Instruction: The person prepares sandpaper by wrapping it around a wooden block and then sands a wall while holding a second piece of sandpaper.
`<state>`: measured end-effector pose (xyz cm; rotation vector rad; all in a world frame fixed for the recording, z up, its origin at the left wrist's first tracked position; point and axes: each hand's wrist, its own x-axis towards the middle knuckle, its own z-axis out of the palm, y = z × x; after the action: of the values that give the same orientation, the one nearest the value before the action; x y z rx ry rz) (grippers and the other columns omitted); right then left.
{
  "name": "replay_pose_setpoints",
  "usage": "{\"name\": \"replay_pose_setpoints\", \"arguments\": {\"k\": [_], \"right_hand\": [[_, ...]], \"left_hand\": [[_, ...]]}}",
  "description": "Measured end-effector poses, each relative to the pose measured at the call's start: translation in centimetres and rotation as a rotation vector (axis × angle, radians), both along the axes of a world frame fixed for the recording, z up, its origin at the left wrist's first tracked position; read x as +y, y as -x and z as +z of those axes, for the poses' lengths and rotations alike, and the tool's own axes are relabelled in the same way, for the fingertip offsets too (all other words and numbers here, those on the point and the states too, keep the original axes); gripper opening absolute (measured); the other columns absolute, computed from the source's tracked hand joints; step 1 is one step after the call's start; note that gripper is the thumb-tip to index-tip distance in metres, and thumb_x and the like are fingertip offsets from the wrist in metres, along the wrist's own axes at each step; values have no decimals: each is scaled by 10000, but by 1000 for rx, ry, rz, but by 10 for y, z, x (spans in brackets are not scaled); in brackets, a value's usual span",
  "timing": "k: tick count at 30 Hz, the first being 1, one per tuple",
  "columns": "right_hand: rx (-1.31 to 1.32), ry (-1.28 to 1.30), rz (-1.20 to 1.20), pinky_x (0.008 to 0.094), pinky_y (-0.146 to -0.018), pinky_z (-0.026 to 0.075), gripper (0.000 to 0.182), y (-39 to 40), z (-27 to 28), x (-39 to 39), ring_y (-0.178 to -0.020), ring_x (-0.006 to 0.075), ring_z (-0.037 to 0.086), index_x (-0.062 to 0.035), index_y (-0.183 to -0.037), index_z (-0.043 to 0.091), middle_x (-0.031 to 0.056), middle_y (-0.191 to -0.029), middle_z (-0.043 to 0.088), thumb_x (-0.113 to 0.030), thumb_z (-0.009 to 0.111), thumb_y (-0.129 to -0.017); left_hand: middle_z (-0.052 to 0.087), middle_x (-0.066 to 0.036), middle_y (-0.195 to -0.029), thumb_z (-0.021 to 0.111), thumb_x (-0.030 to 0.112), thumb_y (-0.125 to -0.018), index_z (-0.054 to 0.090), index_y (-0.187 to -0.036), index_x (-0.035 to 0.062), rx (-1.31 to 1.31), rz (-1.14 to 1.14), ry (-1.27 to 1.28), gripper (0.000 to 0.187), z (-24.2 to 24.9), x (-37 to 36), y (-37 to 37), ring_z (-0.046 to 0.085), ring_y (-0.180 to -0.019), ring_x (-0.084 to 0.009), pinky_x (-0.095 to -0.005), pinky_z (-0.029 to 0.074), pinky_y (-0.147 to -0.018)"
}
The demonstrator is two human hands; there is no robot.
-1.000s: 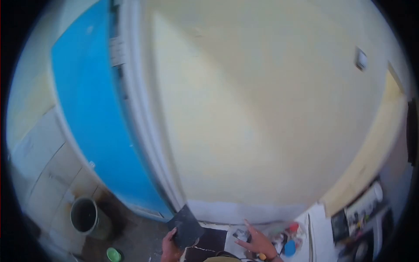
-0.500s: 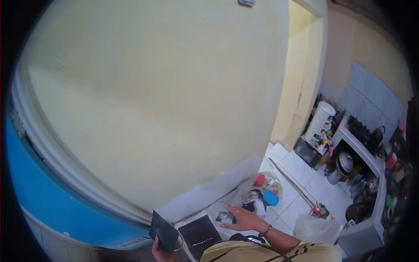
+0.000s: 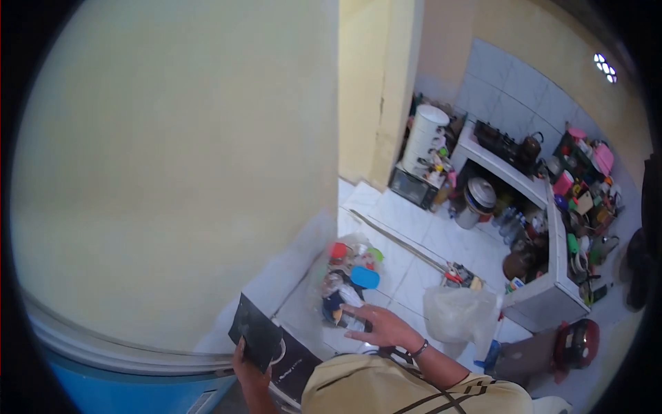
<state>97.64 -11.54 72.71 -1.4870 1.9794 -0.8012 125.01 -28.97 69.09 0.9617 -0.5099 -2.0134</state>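
My left hand (image 3: 246, 367) grips a dark flat square plate (image 3: 254, 333) by its lower edge, holding it tilted up in front of the cream wall. My right hand (image 3: 380, 327) is spread open, fingers apart, palm down, holding nothing. It hovers over the white tiled floor beside a heap of colourful plastic things (image 3: 349, 277). A black flat slab (image 3: 294, 361) lies on the floor between my two hands. A dark band sits on my right wrist.
A cream wall (image 3: 172, 159) fills the left. A blue door (image 3: 103, 388) shows at bottom left. A white plastic bag (image 3: 456, 312) lies on the floor. A tiled counter (image 3: 552, 276) crowded with kitchenware runs along the right, with a pot (image 3: 478, 200) and a white container (image 3: 424, 138) behind.
The view has swung right: the blue door slid out to the bottom left and the kitchen counter came in. My left hand keeps the dark plate; my right hand stays spread open.
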Motion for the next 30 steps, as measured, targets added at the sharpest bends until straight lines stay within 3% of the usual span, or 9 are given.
{"name": "replay_pose_setpoints", "arguments": {"k": [2,5,9,12,18,21,24,25,30], "right_hand": [[10,95,-60,397,-839,482,617,13,-12,22,-880,353,606,-155,-1390,501,179,-988,621,-398,686,-855],[-32,24,-139,403,-834,486,566,35,-15,52,-894,358,609,-128,-1343,548,180,-991,630,-383,686,-856],[-56,-84,-219,402,-819,492,551,64,-22,94,-907,360,617,-98,-1318,563,193,-990,639,-402,665,-869],[-98,-144,-318,403,-809,496,543,87,-21,121,-902,360,627,-73,-1291,576,198,-1052,649,-409,657,-872],[-74,-91,-515,396,-830,490,529,139,-33,179,-930,349,616,-67,-1253,597,182,-1035,653,-430,650,-871],[-9,-14,-589,399,-837,487,486,171,-37,205,-945,351,608,-57,-1244,597,185,-1071,637,-380,650,-884],[30,-11,-734,398,-825,487,469,192,-31,229,-928,353,606,-56,-1253,590,183,-1067,627,-343,656,-888],[-31,-75,-791,391,-877,480,462,197,-21,235,-1011,363,607,-41,-1266,578,204,-1121,633,-280,663,-880],[-98,-28,-961,358,-768,500,478,223,-40,255,-853,299,629,-65,-1303,559,189,-1025,628,-310,644,-902]], "left_hand": [[663,-106,-1140,546,279,-920,589,-1206,27,61,-75,4,384,-8,4,22,648,-1036,-270,-396,508,-918],[689,-76,-1037,543,317,-934,617,-1144,72,26,-148,21,331,-5,19,63,682,-898,-203,-313,553,-655],[686,-82,-1020,535,299,-939,605,-1144,65,-49,-175,-78,319,4,48,113,685,-873,-198,-276,561,-562],[648,-111,-1171,521,249,-946,572,-1224,22,61,-296,-105,363,-22,54,134,644,-1056,-282,-404,512,-938],[628,-127,-1203,496,246,-961,545,-1253,13,60,-373,-70,378,-23,85,221,625,-1099,-281,-408,495,-966],[655,-94,-1137,508,265,-952,579,-1212,63,-23,-388,-75,337,-26,96,269,661,-974,-222,-329,546,-747],[655,-91,-1131,481,265,-967,571,-1221,63,-66,-397,-54,337,-18,111,307,657,-989,-217,-346,543,-778],[656,-90,-1130,474,271,-971,571,-1220,64,-54,-409,-55,339,-19,113,318,658,-983,-214,-345,543,-774],[664,-73,-1118,449,293,-990,579,-1202,77,-13,-451,44,330,-23,108,384,666,-940,-195,-351,545,-757]]}}
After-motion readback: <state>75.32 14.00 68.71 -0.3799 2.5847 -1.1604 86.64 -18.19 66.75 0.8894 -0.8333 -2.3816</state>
